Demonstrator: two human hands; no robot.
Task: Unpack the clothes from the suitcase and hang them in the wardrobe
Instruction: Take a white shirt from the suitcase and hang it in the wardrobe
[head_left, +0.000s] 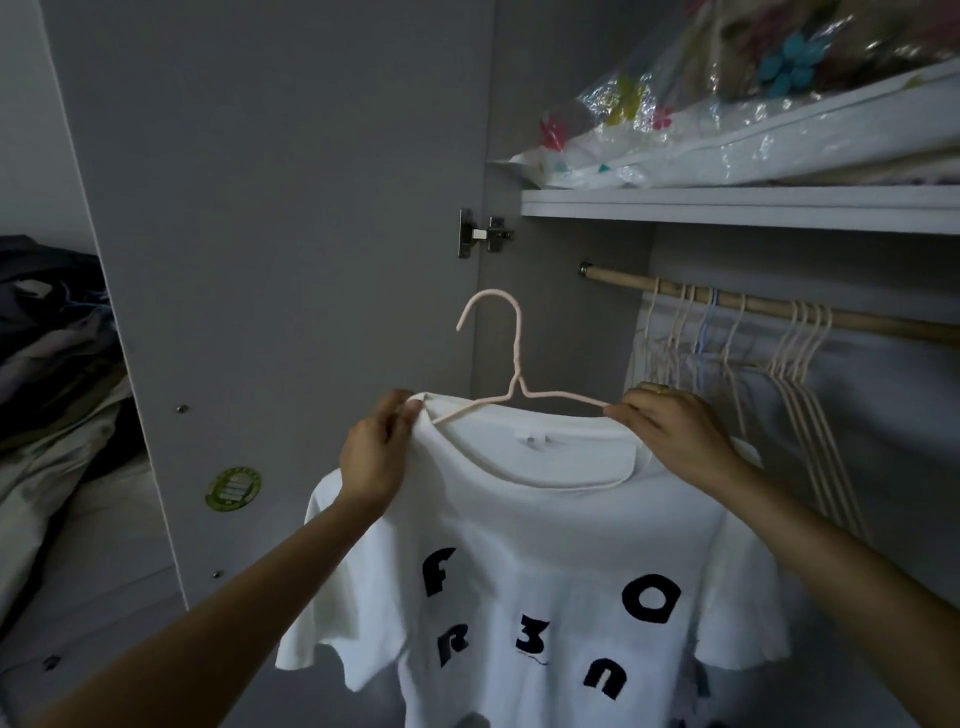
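Nearest the camera, both forearms reach up from 6 o'clock toward the middle of the view. The left hand is closed in a pinch on the collar of the white T-shirt at its left shoulder, where the fabric sits over the hanger end. The right hand is likewise closed, fingers gripping the right arm of the pink hanger together with the shirt's shoulder seam.

The shirt, printed with dark letters, hangs front-facing below the hands. The hanger's right arm lies bare above the neckline, while its lower bar appears to run inside the collar. Judgement: the step in hand is seating the shirt on the hanger; the garment looks nearly dressed, but the right shoulder is not visibly settled.

Farther off, at 3 o'clock, the wooden rail carries a row of empty hangers, with free rail at its left end near the bracket. Above, at 1 o'clock, the shelf holds bagged bedding. The open wardrobe door stands at 10 o'clock, with a heap of clothes at 9 o'clock. No suitcase is visible.

Next move, as judged: even out the shoulders, raise the hook, carry it toward 2 o'clock and drop it over the free stretch of rail.
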